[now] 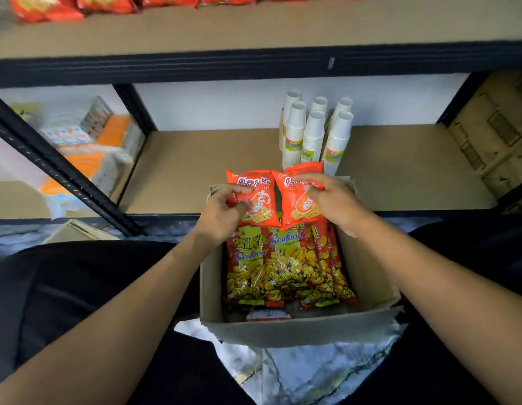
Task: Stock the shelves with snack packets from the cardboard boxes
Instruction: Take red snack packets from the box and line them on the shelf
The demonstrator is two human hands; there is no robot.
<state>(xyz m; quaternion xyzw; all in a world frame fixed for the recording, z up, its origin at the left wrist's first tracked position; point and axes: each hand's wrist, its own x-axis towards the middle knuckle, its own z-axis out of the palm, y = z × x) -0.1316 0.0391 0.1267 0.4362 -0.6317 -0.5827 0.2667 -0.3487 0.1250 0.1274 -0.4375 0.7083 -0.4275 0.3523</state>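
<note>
Shelving (268, 65), black metal frame with brown boards, filled most of the head view. Upper shelf (283, 27) carried a row of orange packets (107, 2) along its back edge, cut off by the frame top. Lower shelf (210, 171) held six wrapped stacks of white paper cups (312, 133) near the middle and a large brown carton (499, 127) at the far right; the neighbouring bay to the left showed blurred orange and white wrapped goods (93, 141). Cardboard box (297, 328) sat open on the pale marbled floor (312, 375), between the person's dark-trousered legs (78, 287) and just in front of the lower shelf. Inside it lay overlapping red and yellow Seafood packets (283, 267), labels up, filling most of the box. Two orange prawn snack packets were held side by side and upright over the far end of the box, inner edges about touching, not yet on the shelf. Left grip (221, 211) was closed on the left orange packet (255, 200), thumb and fingers pinching its left side. Right grip (338, 200) was closed on the right orange packet (300, 200), fingers curled over its upper front.
</note>
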